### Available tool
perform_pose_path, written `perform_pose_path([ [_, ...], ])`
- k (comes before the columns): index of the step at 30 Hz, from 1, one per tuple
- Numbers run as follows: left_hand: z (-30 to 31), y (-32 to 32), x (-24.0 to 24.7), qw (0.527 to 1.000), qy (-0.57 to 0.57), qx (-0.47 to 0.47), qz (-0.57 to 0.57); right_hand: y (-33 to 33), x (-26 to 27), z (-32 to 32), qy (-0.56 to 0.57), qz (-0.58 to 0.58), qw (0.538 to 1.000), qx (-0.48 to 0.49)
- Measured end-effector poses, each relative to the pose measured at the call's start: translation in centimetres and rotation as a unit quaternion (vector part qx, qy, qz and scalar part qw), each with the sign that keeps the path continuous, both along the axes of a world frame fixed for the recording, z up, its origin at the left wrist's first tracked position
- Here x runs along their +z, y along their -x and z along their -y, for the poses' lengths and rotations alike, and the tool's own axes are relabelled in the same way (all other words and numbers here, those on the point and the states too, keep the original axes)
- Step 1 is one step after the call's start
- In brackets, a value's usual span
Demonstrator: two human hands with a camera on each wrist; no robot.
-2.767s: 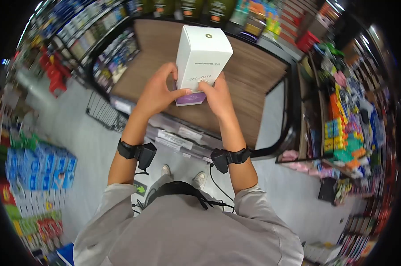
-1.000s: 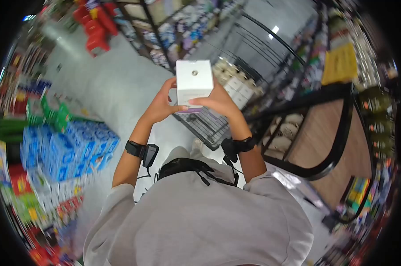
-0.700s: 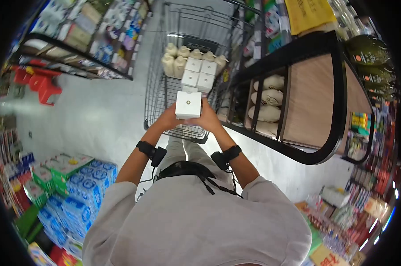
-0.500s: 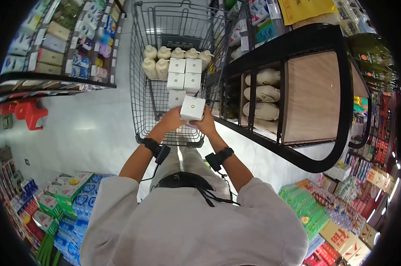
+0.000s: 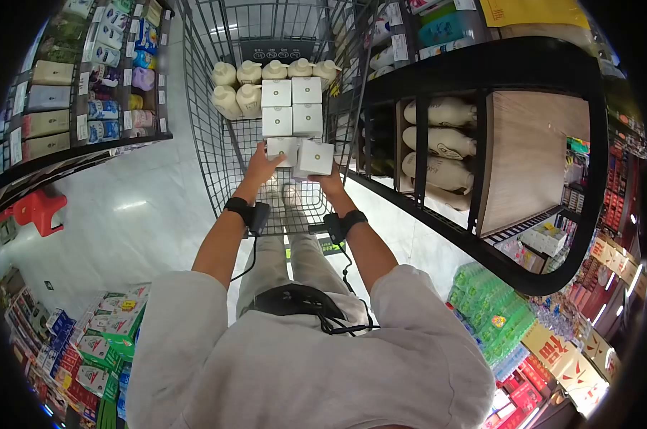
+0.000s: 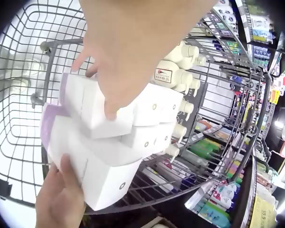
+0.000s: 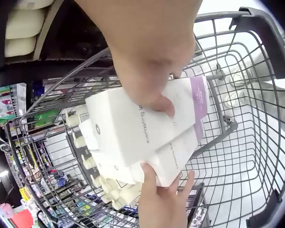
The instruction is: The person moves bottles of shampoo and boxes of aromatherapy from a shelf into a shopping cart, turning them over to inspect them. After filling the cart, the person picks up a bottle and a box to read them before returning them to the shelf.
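Observation:
My right hand grips a tall white carton with a purple base, its thumb lying along the printed side in the right wrist view. The carton leans beside a second white carton inside the wire shopping cart. My left hand holds that second carton, thumb on one side and fingers reaching over to the other. Several more white cartons stand in a block just beyond. Behind and left of them stand several cream pump bottles.
A black-framed shelf unit with cream bottles stands close along the cart's right side. To the left is another stocked shelf, with a red stool on the floor. Green bottle packs are stacked at lower right.
I have turned from the wooden shelf to the cart, carrying the carton, and lowered it in among the others. My left hand has shifted from it to the neighbouring carton.

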State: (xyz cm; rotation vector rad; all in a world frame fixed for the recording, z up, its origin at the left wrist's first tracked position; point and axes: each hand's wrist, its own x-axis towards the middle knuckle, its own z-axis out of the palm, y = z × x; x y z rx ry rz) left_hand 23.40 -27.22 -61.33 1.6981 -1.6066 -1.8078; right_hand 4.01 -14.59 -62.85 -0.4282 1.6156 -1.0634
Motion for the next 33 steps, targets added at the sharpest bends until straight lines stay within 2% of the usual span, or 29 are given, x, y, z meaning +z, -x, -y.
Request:
perform_pose_path([
  [2,-0.2,-1.1,-3.3,0.996,0.079,-0.013,-0.048,-0.4,1.6,1.1,0.004,0.017,1.000,-0.001],
  [3,-0.2,-1.1,-2.6,0.996,0.078,-0.012,-0.047,-0.6,2.0,1.6,0.012,0.036,0.999,-0.001],
  [5,0.3,-1.1,0.2,0.999,-0.012,0.022,-0.019,-0.3,0.8,2.1,0.018,0.016,1.000,0.020],
  [7,0.2,-1.4,-0.3,1.000,0.003,0.007,0.004,-0.1,-0.1,2.8,0.047,-0.006,0.998,0.035],
  [8,0.3,-1.3,-0.5,1.000,0.020,-0.008,0.023,-0.2,-0.6,3.0,0.089,-0.049,0.994,0.028],
  [9,0.4,-1.2,-0.2,0.999,0.020,-0.008,0.025,0.0,-0.6,3.2,0.090,-0.047,0.994,0.028],
  [11,-0.2,-1.1,0.7,1.000,0.005,0.026,-0.008,0.6,-0.5,3.7,0.066,-0.155,0.982,0.080],
  [12,-0.8,-0.9,0.8,1.000,0.004,0.025,-0.005,0.9,-3.5,3.5,0.018,-0.243,0.965,0.093],
  [14,-1.0,-1.5,0.1,0.991,0.097,-0.017,0.094,0.3,-5.1,3.7,-0.002,-0.244,0.965,0.090],
  [15,-1.1,-1.8,-0.6,0.989,0.101,-0.021,0.103,0.1,-5.6,3.5,-0.030,-0.253,0.963,0.084],
  [16,-1.6,-1.6,-1.5,0.995,0.046,0.003,0.089,0.3,-6.3,3.3,-0.037,-0.251,0.960,0.114],
  [17,-2.2,-1.5,-1.8,0.997,-0.012,0.028,0.073,0.0,-9.7,2.3,-0.040,-0.248,0.962,0.110],
  [18,-2.1,-1.2,-1.2,0.997,-0.058,0.032,0.044,-0.1,-14.9,0.7,-0.071,-0.293,0.941,0.154],
  [19,-2.2,-1.0,-2.1,0.997,-0.058,0.025,0.040,-0.7,-13.3,1.1,-0.118,-0.213,0.966,0.090],
  [20,-2.2,-0.8,-3.1,0.994,-0.079,0.062,0.029,-1.3,-11.5,1.5,-0.163,-0.139,0.977,0.015],
  [21,-2.5,-0.8,-4.8,0.990,-0.102,0.097,0.017,-1.8,-12.1,0.9,-0.198,-0.160,0.967,0.007],
  [22,-3.0,-1.5,-8.6,0.992,-0.067,0.099,0.025,-2.2,-12.9,0.4,-0.233,-0.178,0.956,-0.002],
  [23,-2.3,-0.9,-4.8,0.979,-0.153,0.135,-0.002,-2.2,-9.0,0.8,-0.291,-0.156,0.943,0.036],
  [24,-1.9,-1.3,-4.4,0.972,-0.183,0.145,-0.014,-2.7,-9.5,-0.5,-0.211,-0.133,0.968,0.003],
  [26,-1.1,-2.0,-3.4,0.955,-0.242,0.165,-0.034,-2.4,-8.2,-2.0,-0.167,-0.196,0.958,0.124],
  [27,-1.1,-2.8,-3.5,0.959,-0.229,0.167,-0.004,-1.6,-4.0,-2.9,-0.103,-0.039,0.986,0.121],
  [28,-1.5,-2.7,0.1,0.976,-0.174,0.129,0.013,-0.8,0.0,-4.0,-0.064,0.128,0.983,0.113],
  [29,-1.7,-3.2,1.5,0.983,-0.152,0.099,0.026,-0.1,4.3,-4.8,-0.041,0.175,0.973,0.142],
  [30,-1.9,-3.6,2.0,0.985,-0.131,0.096,0.052,0.5,7.0,-5.5,-0.048,0.172,0.971,0.157],
  [33,-3.1,-4.1,5.2,0.993,-0.095,0.034,0.059,3.4,10.3,-9.5,-0.036,0.128,0.975,0.176],
])
